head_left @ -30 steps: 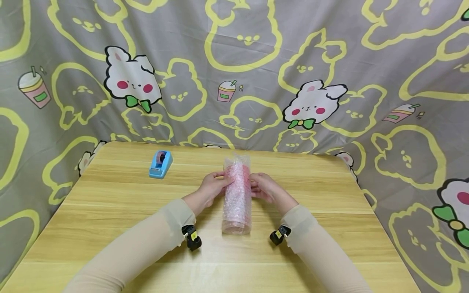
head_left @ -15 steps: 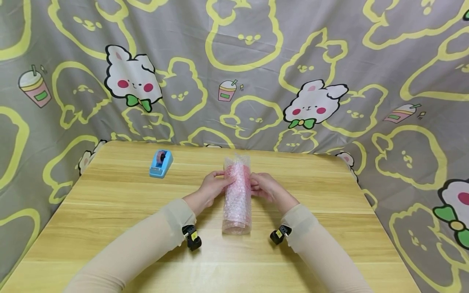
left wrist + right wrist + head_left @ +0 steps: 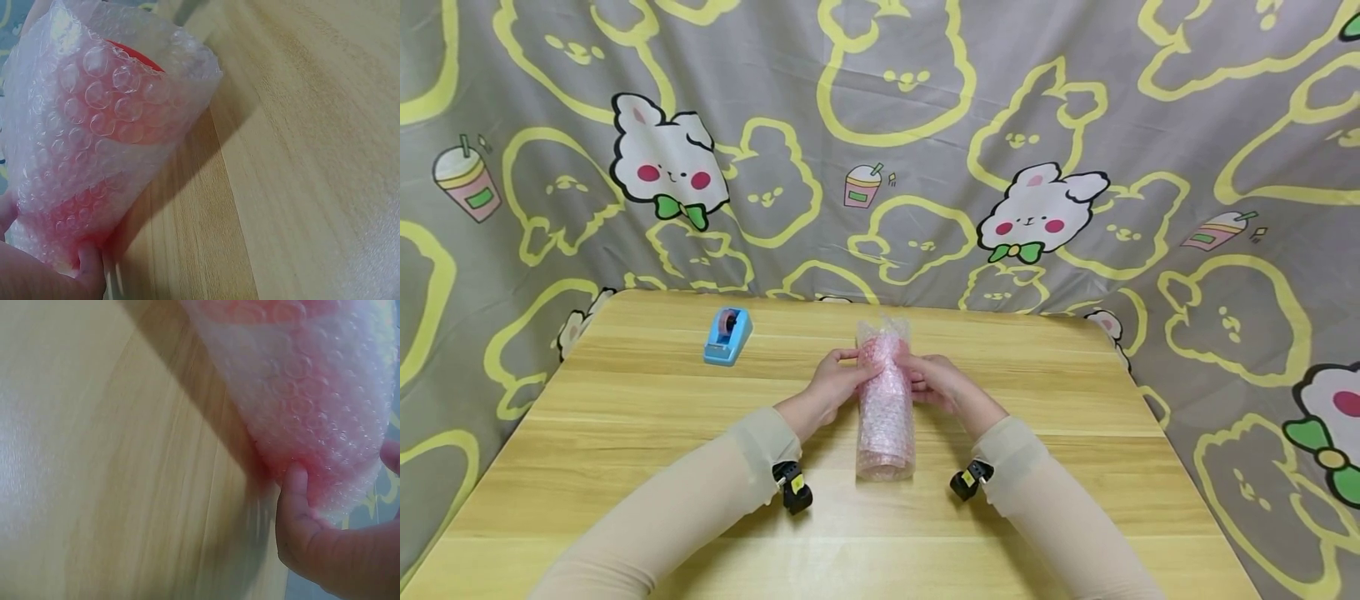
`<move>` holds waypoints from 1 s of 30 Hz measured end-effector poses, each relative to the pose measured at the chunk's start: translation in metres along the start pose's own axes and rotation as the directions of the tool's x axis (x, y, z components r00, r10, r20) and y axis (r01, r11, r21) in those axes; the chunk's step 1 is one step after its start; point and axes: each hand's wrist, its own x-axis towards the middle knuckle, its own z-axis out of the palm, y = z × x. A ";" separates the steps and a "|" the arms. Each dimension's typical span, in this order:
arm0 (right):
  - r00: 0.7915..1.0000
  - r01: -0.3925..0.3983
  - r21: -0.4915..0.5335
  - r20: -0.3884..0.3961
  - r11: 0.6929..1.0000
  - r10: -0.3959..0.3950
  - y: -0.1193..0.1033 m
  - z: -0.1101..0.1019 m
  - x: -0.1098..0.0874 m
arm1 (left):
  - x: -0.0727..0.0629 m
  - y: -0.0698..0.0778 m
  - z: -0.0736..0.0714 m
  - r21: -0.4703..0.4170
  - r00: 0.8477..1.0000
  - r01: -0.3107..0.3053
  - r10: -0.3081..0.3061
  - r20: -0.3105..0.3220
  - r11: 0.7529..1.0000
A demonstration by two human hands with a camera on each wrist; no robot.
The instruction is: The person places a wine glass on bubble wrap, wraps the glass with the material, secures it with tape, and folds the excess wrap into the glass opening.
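Note:
A bubble-wrapped roll (image 3: pixel 886 433) lies lengthwise on the table, pointing away from me. Red and pink colour shows through the clear bubbles, and in the left wrist view a red curved edge appears inside the near open end of the wrap (image 3: pixel 125 94). My left hand (image 3: pixel 835 385) grips the roll's far part from the left, thumb on top. From the right, my right hand (image 3: pixel 946 383) holds the same part, its thumb over the upper side and its fingers low along the flank; the right wrist view shows a digit (image 3: pixel 297 487) pressed to the wrap (image 3: pixel 306 406).
A blue tape dispenser (image 3: pixel 727 337) with a roll of tape stands at the back left of the wooden table (image 3: pixel 647 433). Behind the table hangs a grey patterned curtain (image 3: pixel 917 167). Each forearm carries a small black wrist camera (image 3: pixel 793 487).
My right thumb has moved left onto the top of the roll, closer to the left thumb. The left hand and the roll have stayed nearly in place.

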 end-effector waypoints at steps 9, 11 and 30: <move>1.000 -0.012 0.047 -0.010 0.999 0.012 -0.005 0.004 -0.007 | 0.001 0.000 0.000 -0.043 1.000 -0.001 0.001 0.008 0.999; 1.000 -0.012 0.046 -0.004 0.999 0.012 -0.005 0.003 -0.007 | 0.001 0.001 0.000 -0.046 1.000 0.007 -0.006 0.008 0.999; 0.996 -0.044 0.037 -0.071 0.998 0.046 0.003 -0.002 0.005 | -0.001 0.002 0.001 -0.011 0.999 0.030 -0.030 0.021 0.999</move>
